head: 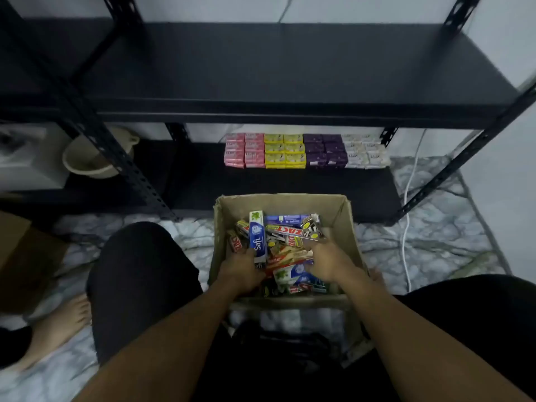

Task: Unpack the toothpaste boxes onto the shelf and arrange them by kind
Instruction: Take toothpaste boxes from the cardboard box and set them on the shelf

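Note:
An open cardboard box sits on the floor between my knees, full of mixed toothpaste boxes. My left hand is inside it, gripping a blue and white Safi toothpaste box that stands nearly upright. Across the box, my right hand rests on the pile, fingers closed around the end of a white Zact toothpaste box lying crosswise. More red, white and blue toothpaste boxes lie jumbled beneath. The black metal shelf stands just behind the box.
On the lower shelf board, small pink, yellow, purple and white packs stand in sorted rows. A beige bucket sits at the left behind a slotted upright. A white cable runs down at the right. Another person's bare foot is at the lower left.

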